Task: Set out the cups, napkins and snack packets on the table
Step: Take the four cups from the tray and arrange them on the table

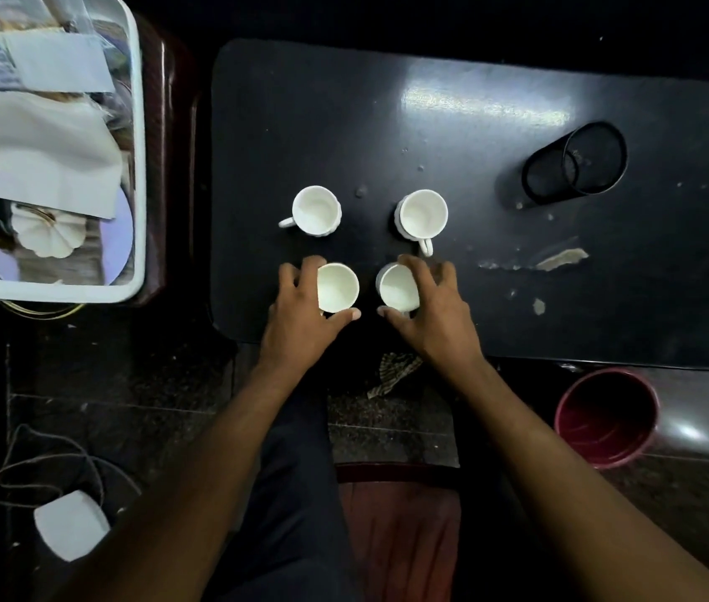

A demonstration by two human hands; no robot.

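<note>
Four white cups crowd the table, both hands' fingers curled around the near pair, mesh holder lying well right.

Both bare forearms reaching forward from the lower frame, converging toward the near edge of the table. Left hand palm down, fingers curled round the left side of a cup, thumb tip at its near rim. Right hand mirrored, fingers draped over the right side of a second cup, thumb at its near side. Wrists straight, just off the table's edge.
</note>
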